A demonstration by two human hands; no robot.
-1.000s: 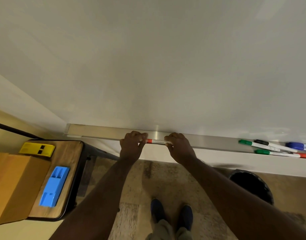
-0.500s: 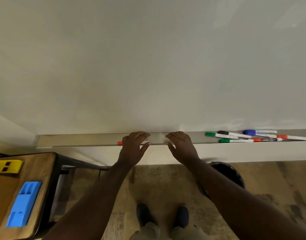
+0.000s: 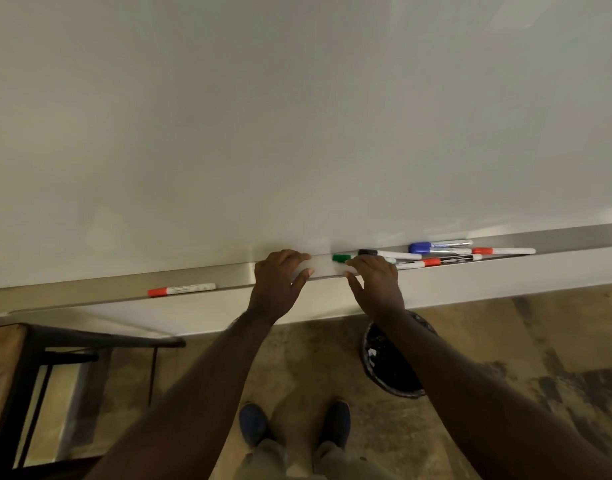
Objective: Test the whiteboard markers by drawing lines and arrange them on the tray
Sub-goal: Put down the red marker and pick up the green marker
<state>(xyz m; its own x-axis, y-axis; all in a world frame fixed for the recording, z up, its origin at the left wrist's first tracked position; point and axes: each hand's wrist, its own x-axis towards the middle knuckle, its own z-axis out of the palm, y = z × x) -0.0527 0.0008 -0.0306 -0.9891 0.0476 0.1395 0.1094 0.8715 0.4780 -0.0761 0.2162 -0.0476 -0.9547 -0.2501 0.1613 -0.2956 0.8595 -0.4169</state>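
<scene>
**Reaching for the next marker on the tray**

Head view: both hands rest on the tray that runs under the whiteboard. The left hand lies on the near lip with fingers loosely bent and holds nothing. The right hand covers the left end of a cluster of markers; its fingers look relaxed over the green-capped marker, and no closed pinch is visible. In the cluster sit a black-capped marker, 2 blue markers and 2 red-capped ones. 1 red marker lies alone on the tray, well to the left.

To do this step well, I judge the right hand should pinch 1 barrel only, lift it straight off so its neighbours do not roll, and let the left hand pull the cap.
</scene>
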